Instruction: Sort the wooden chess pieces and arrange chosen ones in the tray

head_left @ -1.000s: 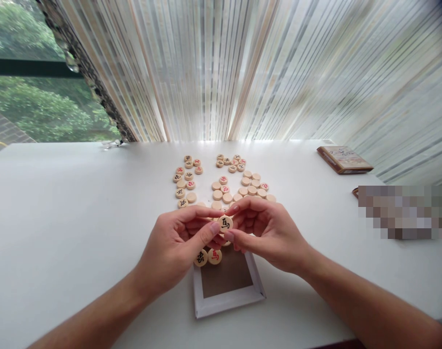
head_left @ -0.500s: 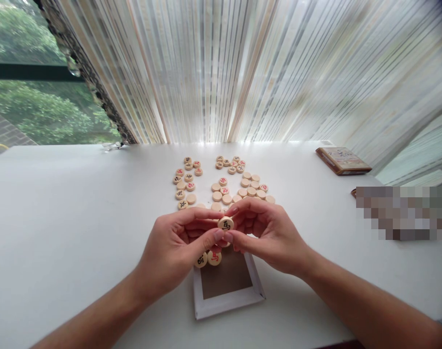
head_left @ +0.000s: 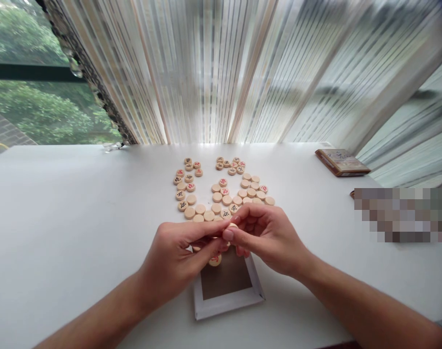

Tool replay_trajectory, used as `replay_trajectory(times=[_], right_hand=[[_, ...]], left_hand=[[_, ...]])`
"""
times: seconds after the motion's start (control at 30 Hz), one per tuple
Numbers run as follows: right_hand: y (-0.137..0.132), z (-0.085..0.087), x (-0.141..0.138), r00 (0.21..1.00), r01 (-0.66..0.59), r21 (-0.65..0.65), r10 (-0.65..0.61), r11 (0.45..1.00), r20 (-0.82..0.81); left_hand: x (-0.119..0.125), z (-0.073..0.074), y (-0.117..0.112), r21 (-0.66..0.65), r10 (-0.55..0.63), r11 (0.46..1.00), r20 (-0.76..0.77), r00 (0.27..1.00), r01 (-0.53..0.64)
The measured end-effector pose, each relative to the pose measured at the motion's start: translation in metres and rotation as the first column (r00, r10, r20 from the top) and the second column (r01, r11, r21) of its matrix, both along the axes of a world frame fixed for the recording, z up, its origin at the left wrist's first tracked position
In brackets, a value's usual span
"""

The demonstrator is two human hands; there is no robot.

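Note:
My right hand [head_left: 270, 237] pinches a round wooden Chinese chess piece [head_left: 233, 226] between thumb and fingertips above the box. From the other side, the fingertips of my left hand [head_left: 186, 252] close against this piece, and its character is out of sight. Below lies a shallow white-rimmed box [head_left: 224, 304] with a brown bottom. Inside, a chess piece with a red character [head_left: 215, 260] shows partly from under my left hand. Other pieces at the box's far end are mostly covered by my fingers.
Beyond my hands, several chess pieces [head_left: 227, 199] are spread on the white table [head_left: 78, 218], some face up with red or black characters, some blank side up. A flat brown box [head_left: 342, 162] lies at the far right, near a blurred-out item [head_left: 399, 213]. Striped curtains [head_left: 206, 72] hang behind.
The held piece has turned, so its black horse character no longer faces me. My left hand has shifted slightly right and now covers more of the pieces in the box.

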State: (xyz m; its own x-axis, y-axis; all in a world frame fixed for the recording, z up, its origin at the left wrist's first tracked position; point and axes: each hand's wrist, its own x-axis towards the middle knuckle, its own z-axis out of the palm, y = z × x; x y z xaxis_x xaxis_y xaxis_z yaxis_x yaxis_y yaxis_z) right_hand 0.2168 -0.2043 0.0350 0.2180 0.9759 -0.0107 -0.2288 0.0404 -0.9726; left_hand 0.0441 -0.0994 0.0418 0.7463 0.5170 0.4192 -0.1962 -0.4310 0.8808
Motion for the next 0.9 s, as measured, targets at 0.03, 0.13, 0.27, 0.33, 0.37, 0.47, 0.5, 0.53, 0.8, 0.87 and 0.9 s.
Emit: replay_trajectory(times=[0.03, 0.13, 0.27, 0.33, 0.37, 0.47, 0.5, 0.53, 0.8, 0.87, 0.9], right_hand=[[-0.001, 0.001, 0.0, 1.0, -0.007, 0.007, 0.007, 1.0, -0.002], [-0.001, 0.006, -0.001, 0.999, -0.042, 0.036, 0.042, 0.998, -0.003], [0.0, 0.009, 0.001, 0.995, -0.1, 0.063, 0.102, 0.993, -0.017], [0.002, 0.009, 0.0, 0.993, -0.101, 0.056, 0.105, 0.993, -0.059], [0.002, 0.008, 0.0, 0.991, -0.097, 0.049, 0.1, 0.994, -0.085], [0.003, 0.006, -0.002, 0.987, -0.07, 0.016, 0.071, 0.997, -0.143], [0.003, 0.006, -0.003, 0.987, -0.062, 0.002, 0.061, 0.998, -0.149], [0.003, 0.006, -0.003, 0.988, -0.053, -0.01, 0.051, 0.999, -0.148], [0.0, 0.004, -0.003, 1.0, -0.002, 0.034, 0.001, 0.999, 0.016], [-0.001, 0.004, -0.003, 0.997, -0.009, 0.057, 0.005, 0.998, 0.08], [-0.001, 0.004, -0.003, 0.994, -0.014, 0.066, 0.007, 0.998, 0.108]], left_hand=[[0.0, 0.0, 0.0, 0.006, -0.009, 1.0, 0.0, 1.0, 0.009], [0.0, 0.0, 0.0, -0.021, -0.033, 0.999, 0.012, 0.999, 0.033], [0.0, -0.003, 0.002, -0.085, 0.003, 0.996, 0.008, 1.0, -0.002], [-0.001, -0.003, 0.004, -0.091, 0.017, 0.996, -0.01, 1.0, -0.017], [-0.001, -0.003, 0.004, -0.076, 0.027, 0.997, -0.016, 1.0, -0.028], [-0.002, -0.003, 0.005, 0.014, 0.062, 0.998, -0.019, 0.998, -0.061], [-0.003, -0.003, 0.005, 0.045, 0.067, 0.997, -0.018, 0.998, -0.066], [-0.003, -0.003, 0.005, 0.072, 0.066, 0.995, -0.016, 0.998, -0.065], [-0.003, -0.011, 0.003, 0.109, 0.073, 0.991, -0.011, 0.997, -0.071], [-0.002, -0.011, 0.003, 0.179, 0.091, 0.979, 0.021, 0.996, -0.093], [-0.002, -0.01, 0.004, 0.226, 0.094, 0.969, 0.039, 0.995, -0.1]])
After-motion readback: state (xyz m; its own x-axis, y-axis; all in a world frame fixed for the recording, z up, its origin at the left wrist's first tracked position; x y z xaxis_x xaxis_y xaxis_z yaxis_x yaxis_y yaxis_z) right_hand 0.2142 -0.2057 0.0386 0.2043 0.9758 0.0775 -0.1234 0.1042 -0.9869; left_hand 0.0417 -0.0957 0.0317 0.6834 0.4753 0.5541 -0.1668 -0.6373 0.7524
